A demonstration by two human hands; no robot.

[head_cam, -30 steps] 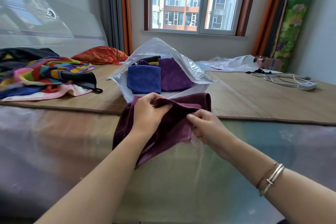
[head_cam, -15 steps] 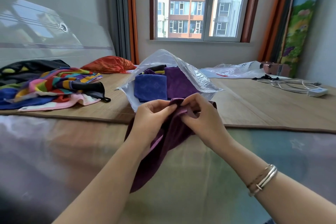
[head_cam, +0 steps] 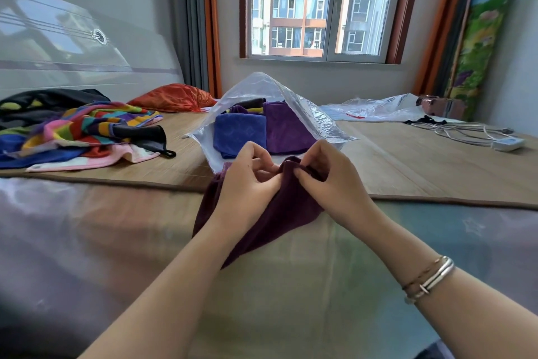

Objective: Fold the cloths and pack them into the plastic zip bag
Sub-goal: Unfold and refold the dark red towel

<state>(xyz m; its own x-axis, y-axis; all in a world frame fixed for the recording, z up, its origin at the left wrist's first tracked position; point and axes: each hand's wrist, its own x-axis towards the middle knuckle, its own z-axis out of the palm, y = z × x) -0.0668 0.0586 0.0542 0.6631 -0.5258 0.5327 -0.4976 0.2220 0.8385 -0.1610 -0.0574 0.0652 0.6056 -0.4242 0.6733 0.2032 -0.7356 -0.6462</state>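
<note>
Right in front of me the two hands have come together over the dark maroon cloth [head_cam: 279, 213]; a second ago they were spread apart along its top edge, and now the left hand [head_cam: 247, 184] and the right hand [head_cam: 329, 181] sit close, fingertips almost meeting, each pinching a gathered bit of that edge. The cloth has bunched with them: it was a wide drape, and it now hangs narrower, tapering down to a point over the glossy bed cover [head_cam: 320, 286]. The arms hide much of it, so I cannot tell how many layers it is folded into. The right wrist wears bracelets [head_cam: 428, 280]. Just beyond the hands, on the woven mat [head_cam: 407, 166], the plastic zip bag [head_cam: 305, 114] stands open with its mouth toward the person, as before, holding a folded blue cloth [head_cam: 238, 134] beside a purple cloth [head_cam: 285, 128]; something dark and striped behind them is hard to make out. Farther left lies a heap of colourful cloths [head_cam: 81, 131].
</note>
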